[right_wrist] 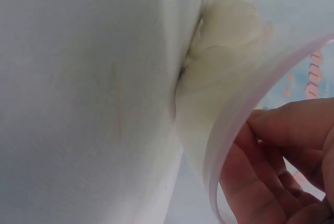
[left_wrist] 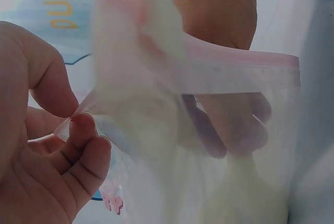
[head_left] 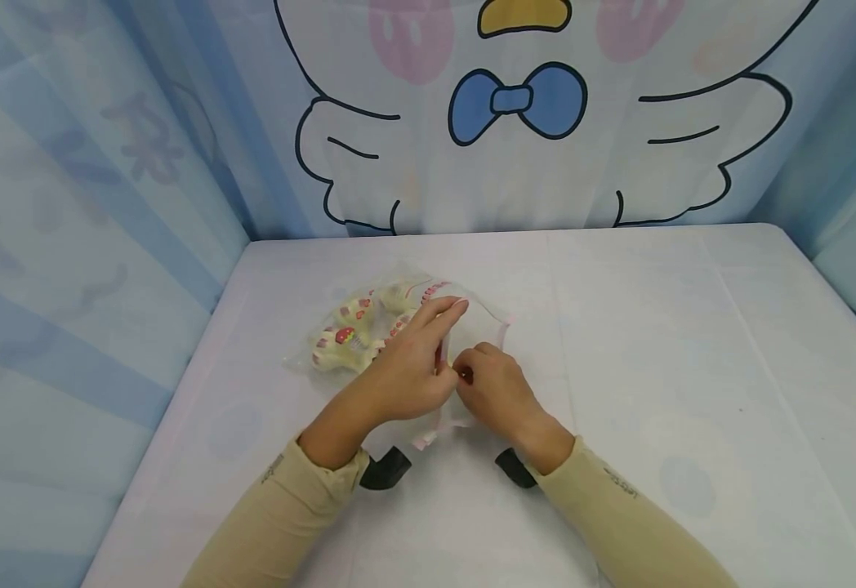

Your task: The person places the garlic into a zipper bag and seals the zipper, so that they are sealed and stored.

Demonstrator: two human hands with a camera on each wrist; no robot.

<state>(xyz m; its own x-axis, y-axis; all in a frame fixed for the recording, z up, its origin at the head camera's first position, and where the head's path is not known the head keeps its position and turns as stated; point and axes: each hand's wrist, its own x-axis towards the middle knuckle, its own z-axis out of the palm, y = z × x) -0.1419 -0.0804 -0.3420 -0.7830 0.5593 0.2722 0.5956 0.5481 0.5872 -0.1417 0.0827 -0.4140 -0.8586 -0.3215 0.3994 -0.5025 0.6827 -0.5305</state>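
Observation:
A clear plastic bag with a pink-edged mouth and red and pink prints lies on the table. Rounded pale cream things show through it on the left; their kind is unclear. My left hand is at the bag's mouth, and its thumb and fingertips pinch the clear film in the left wrist view. Beside it, my right hand pinches the pink edge between thumb and fingers. Through the film, the left wrist view shows several right-hand fingers lying behind the bag's front wall.
The bag lies on a white-covered table. A curtain with a blue bow print hangs behind it, and a blue striped curtain borders the left. Black wrist pieces show beside both sleeves.

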